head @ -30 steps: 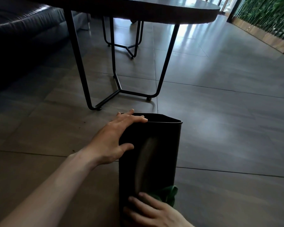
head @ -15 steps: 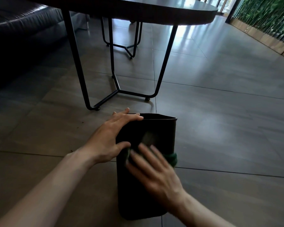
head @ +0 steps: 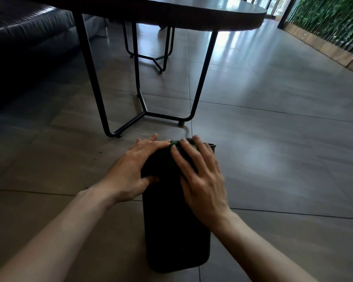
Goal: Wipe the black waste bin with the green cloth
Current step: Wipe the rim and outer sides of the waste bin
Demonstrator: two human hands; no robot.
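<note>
The black waste bin (head: 171, 231) lies on its side on the tiled floor, with its open end pointing away from me. My left hand (head: 130, 169) rests on its upper left side near the rim, fingers spread, steadying it. My right hand (head: 200, 180) presses flat on the green cloth (head: 174, 148) at the far end of the bin, close to the rim. Most of the cloth is hidden under my right palm and fingers; only a dark green fold shows between the two hands.
A dark table (head: 192, 13) on thin black metal legs (head: 143, 110) stands just beyond the bin. A dark leather sofa (head: 25, 37) fills the far left. A green plant wall (head: 330, 23) with a wooden base runs along the right. Open tiled floor lies to the right.
My right hand has slid the green cloth along the bin from its near end up to the rim. The left hand has stayed on the bin's upper left side.
</note>
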